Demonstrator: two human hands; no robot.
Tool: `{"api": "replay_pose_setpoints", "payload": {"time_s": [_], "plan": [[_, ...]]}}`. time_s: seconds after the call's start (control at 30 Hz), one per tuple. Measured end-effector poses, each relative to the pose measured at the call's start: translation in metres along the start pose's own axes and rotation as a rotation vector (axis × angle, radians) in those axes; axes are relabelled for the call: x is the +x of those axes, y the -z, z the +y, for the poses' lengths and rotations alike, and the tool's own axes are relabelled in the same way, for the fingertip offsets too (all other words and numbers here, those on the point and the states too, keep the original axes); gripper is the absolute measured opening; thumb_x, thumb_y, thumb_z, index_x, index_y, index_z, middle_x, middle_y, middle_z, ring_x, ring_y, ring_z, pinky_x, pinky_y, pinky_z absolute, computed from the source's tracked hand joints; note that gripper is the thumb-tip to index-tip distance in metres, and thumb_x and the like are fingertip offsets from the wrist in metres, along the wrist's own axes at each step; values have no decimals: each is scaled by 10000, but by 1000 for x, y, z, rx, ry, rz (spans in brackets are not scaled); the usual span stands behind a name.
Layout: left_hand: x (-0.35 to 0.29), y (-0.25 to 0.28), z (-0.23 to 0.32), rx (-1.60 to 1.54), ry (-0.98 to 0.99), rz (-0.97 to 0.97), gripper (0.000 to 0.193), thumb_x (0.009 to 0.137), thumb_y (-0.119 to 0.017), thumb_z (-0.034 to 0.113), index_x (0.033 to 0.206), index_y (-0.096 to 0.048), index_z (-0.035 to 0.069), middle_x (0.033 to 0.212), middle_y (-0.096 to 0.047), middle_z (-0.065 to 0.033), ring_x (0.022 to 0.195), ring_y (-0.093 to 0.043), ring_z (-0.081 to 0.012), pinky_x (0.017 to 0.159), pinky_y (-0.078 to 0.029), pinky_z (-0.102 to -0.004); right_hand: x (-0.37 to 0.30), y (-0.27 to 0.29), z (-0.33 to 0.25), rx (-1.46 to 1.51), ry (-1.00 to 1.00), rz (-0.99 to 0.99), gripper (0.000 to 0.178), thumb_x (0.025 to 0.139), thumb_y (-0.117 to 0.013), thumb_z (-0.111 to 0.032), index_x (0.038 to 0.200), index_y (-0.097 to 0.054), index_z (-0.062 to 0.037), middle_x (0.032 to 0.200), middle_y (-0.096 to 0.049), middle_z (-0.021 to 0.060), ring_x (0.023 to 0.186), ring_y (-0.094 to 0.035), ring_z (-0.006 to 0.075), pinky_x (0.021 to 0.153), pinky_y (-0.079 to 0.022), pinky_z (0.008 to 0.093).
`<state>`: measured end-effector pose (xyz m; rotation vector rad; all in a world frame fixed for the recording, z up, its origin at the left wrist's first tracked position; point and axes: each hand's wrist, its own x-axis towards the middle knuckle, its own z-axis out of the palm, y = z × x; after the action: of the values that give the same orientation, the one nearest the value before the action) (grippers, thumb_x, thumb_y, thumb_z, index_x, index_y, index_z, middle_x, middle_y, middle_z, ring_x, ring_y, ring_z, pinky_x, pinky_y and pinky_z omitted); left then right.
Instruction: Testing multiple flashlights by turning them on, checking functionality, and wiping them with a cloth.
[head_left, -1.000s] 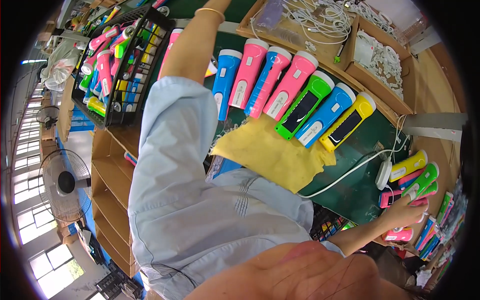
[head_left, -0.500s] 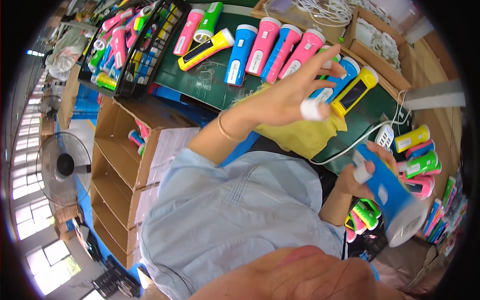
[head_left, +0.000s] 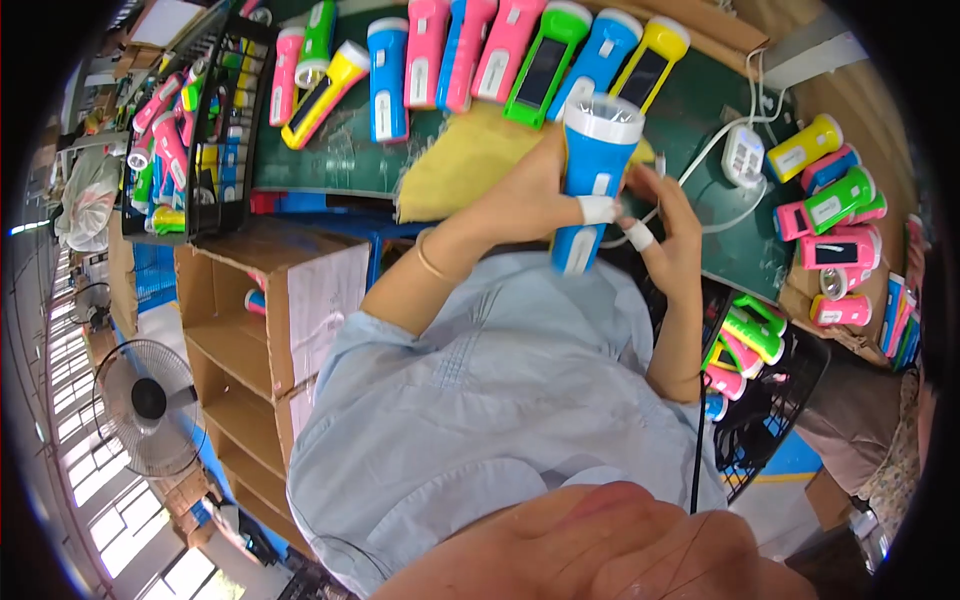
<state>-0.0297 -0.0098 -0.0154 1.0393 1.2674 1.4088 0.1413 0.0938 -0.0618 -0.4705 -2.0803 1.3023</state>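
A blue flashlight with a clear lens and white rim stands nearly upright in front of my chest, lens end up. My left hand is closed around its middle, with a white-taped thumb across the front and the other fingers hidden behind it. Just to the right, my right hand has its fingers apart and bent, its taped thumb close to the flashlight's side. Whether that thumb touches it, I cannot tell. Beyond my hands, a yellow cloth lies on the green tabletop.
Several flashlights line the table's far side, among them a green one. More lie at the right beside a white power strip. A black crate of flashlights stands at left, above a cardboard shelf box. Another black basket sits lower right.
The blue flashlight has come from the lower right, where my right hand held it, to the middle. My left hand has drawn back from the row and closed on it; my right hand has loosened.
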Motion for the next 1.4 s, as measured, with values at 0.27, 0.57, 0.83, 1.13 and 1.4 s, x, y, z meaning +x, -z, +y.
{"api": "replay_pose_setpoints", "payload": {"time_s": [0.27,0.57,0.83,1.13,1.4], "plan": [[21,-8,13,-808,293,91,288,855,-546,243,1025,-436,38,793,-575,-110,622,-593,-195,530,-510,-318,-9,-3,-4,197,-273,178,188,835,-559,8,1018,-602,14,864,-545,24,789,-531,69,698,-414,185],[44,2,7,-497,180,253,268,792,-560,125,1017,-465,16,840,-568,-106,683,-602,-217,658,-528,-368,5,0,-12,343,-369,247,288,891,-489,-95,1168,-500,-16,646,-483,-25,563,-398,26,500,-294,169],[83,39,16,801,-433,736,845,666,-759,172,1259,-229,-115,1104,-445,-231,1007,-502,-310,870,-416,-343,25,11,-17,532,-379,129,218,880,-542,-101,1038,-615,30,787,-549,-1,641,-404,41,552,-294,170],[48,50,5,-965,228,-149,323,915,-483,313,1009,-552,11,904,-615,-116,805,-610,-223,714,-528,-316,48,-14,-37,255,-138,156,118,795,-640,-38,904,-644,5,827,-618,13,735,-555,74,668,-428,187],[40,20,-11,-339,159,176,405,918,-448,415,986,-536,27,847,-589,-70,745,-582,-138,647,-497,-248,62,-1,-54,-200,72,-241,87,708,-623,21,784,-604,-17,750,-589,80,684,-575,216,603,-442,269]]}}
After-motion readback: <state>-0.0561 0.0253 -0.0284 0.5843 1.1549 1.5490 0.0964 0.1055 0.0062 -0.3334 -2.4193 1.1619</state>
